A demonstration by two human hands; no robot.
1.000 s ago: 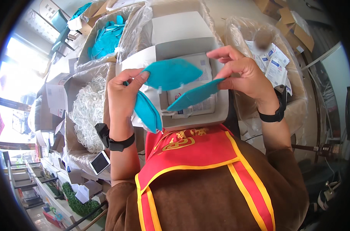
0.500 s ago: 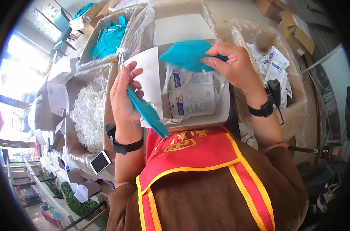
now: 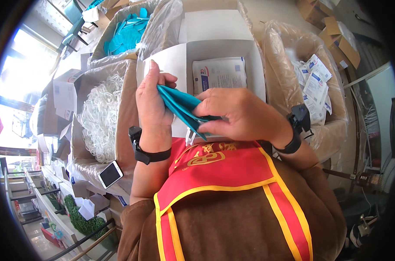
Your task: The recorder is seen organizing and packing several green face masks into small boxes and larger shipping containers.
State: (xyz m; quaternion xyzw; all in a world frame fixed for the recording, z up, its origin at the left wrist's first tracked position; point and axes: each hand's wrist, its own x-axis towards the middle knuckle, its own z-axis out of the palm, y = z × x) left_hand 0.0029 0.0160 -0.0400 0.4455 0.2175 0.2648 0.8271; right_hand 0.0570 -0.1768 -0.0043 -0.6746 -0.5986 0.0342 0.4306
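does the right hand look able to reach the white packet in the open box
Probably yes: the white box is open above the white packet, close to the right hand, though that hand is busy with teal folded masks.

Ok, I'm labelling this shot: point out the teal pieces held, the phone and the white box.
Teal pieces (image 3: pixel 180 101), head view: the upper surface.
Phone (image 3: pixel 111 175), head view: dark screen.
White box (image 3: pixel 221 48), head view: inner back wall.

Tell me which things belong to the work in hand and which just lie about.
Work in hand:
Teal mask-like fabric pieces, held by left hand and right hand
Open white cardboard box of flat white packets
Probably, tangled white strands

Apparently just lying about:
White-framed rectangular phone
Bushy green foliage
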